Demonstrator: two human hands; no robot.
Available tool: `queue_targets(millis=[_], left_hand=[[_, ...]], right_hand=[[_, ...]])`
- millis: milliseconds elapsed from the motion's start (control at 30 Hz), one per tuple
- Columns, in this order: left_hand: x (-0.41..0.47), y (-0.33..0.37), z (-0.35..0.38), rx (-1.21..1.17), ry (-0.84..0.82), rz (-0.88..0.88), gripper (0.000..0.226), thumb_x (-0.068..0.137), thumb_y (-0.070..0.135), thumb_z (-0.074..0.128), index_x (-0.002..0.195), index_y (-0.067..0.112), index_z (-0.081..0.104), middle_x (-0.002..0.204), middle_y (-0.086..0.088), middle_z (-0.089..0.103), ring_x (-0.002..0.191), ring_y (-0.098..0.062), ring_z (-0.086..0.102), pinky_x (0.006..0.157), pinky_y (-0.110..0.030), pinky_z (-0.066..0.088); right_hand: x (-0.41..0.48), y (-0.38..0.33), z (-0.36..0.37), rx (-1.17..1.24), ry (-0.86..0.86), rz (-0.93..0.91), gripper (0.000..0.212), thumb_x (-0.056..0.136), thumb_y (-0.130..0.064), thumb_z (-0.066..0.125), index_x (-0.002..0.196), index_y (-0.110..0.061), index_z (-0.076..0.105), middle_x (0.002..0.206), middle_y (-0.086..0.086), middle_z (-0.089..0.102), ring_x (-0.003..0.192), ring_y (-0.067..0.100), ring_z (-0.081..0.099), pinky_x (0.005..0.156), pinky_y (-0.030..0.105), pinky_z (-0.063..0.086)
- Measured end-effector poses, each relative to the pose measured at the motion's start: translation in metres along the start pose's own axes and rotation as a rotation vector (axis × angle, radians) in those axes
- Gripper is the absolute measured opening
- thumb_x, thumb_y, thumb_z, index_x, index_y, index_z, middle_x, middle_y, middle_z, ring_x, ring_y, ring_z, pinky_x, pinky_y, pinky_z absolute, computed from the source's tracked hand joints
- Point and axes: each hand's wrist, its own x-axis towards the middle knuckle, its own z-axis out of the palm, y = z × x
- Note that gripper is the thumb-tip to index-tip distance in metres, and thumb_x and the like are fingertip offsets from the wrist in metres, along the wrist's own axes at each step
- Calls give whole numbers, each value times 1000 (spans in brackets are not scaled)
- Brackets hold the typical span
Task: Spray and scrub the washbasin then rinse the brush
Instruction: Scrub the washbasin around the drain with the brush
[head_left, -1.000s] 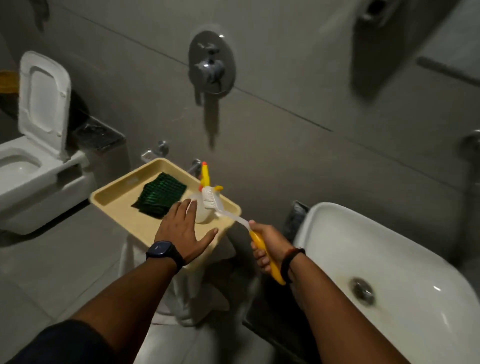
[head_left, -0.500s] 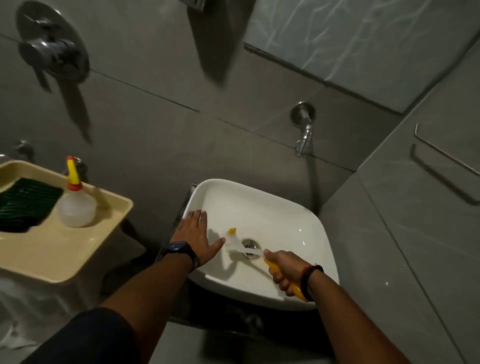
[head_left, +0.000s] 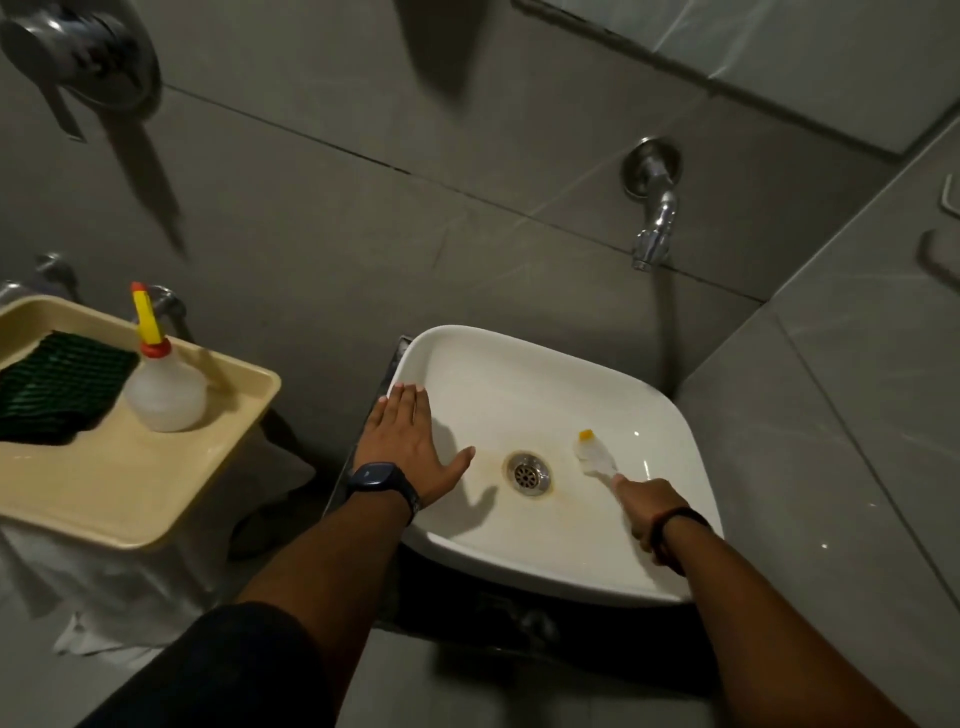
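Observation:
A white square washbasin (head_left: 519, 364) sits below me, with a metal drain (head_left: 528, 472) ringed by a yellowish stain. My right hand (head_left: 647, 506) grips the handle of a brush, and the white bristle head (head_left: 594, 453) with its yellow tip presses on the basin floor just right of the drain. My left hand (head_left: 408, 447) lies flat with fingers spread on the basin's left rim. A clear spray bottle (head_left: 163, 387) with a yellow and red nozzle stands upright on a beige tray (head_left: 130, 483) to the left.
A chrome tap (head_left: 653, 208) juts from the grey tiled wall above the basin's far right corner. A dark green scrub pad (head_left: 57, 387) lies on the tray beside the bottle. A shower mixer (head_left: 78, 57) is on the wall, upper left. A side wall stands close on the right.
My view turned from the tray to the basin. My left hand left the tray and settled on the basin rim. The brush head crossed from left of the drain to right of it.

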Motion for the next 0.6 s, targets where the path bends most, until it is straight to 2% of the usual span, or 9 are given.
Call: queue_targets(millis=[67,133,200,367,433,500,533,600], left_hand=[[0,1,-2,17,-13,8,102,76,77,24,147,6,3,157,-13,8,144,-25,3,116,-40,-1],[-1,3,-4,19,-17,8,102,77,77,25,147,5,3,157,-13,8,144,-25,3,116,-40,-1],[-3,3,-6,19,-11,3,102,78,76,26,147,5,4,157,-13,8,144,-25,3,116,-39,-1],[-6,6,-11,20,-3,0,101,79,75,29,147,5,5,157,-14,10,144,-25,3,116,-39,1],[-6,7,-11,16,-6,1,100,79,74,30,147,5,5,157,-14,10,144,-25,3,117,-39,2],[-6,7,-11,13,-6,-2,99,79,74,29,147,5,5,157,-14,10,144,-25,3,117,-40,2],[-6,6,-10,12,-7,-3,100,79,74,29,147,5,4,157,-14,9,144,-25,3,117,-39,1],[-5,5,-8,7,0,-5,101,78,75,27,147,5,5,157,-14,10,144,-25,3,117,-39,1]], right_hand=[[-16,12,-13,40,-114,55,48,87,-53,48,79,-7,54,48,5,47,37,16,36,43,20,30],[-34,16,-12,-16,-245,42,44,87,-53,47,72,-11,48,37,0,41,28,12,30,38,15,26],[-45,15,-3,-68,-288,-26,43,88,-52,44,72,-12,47,40,0,43,27,12,31,36,14,27],[-55,21,2,-23,-170,-43,41,92,-46,42,71,-11,48,56,4,48,32,13,40,37,18,31],[-64,21,5,38,-290,0,43,91,-48,43,67,-13,47,50,1,43,25,10,33,34,15,26],[-70,15,16,46,-436,-15,47,88,-54,44,59,-17,44,44,-3,38,28,10,28,35,16,22],[-71,8,23,51,-465,-45,47,87,-55,45,58,-18,43,42,-3,38,29,10,27,35,16,21],[-64,-10,38,97,-401,-113,44,87,-54,46,66,-14,48,46,1,43,30,12,31,37,15,23]])
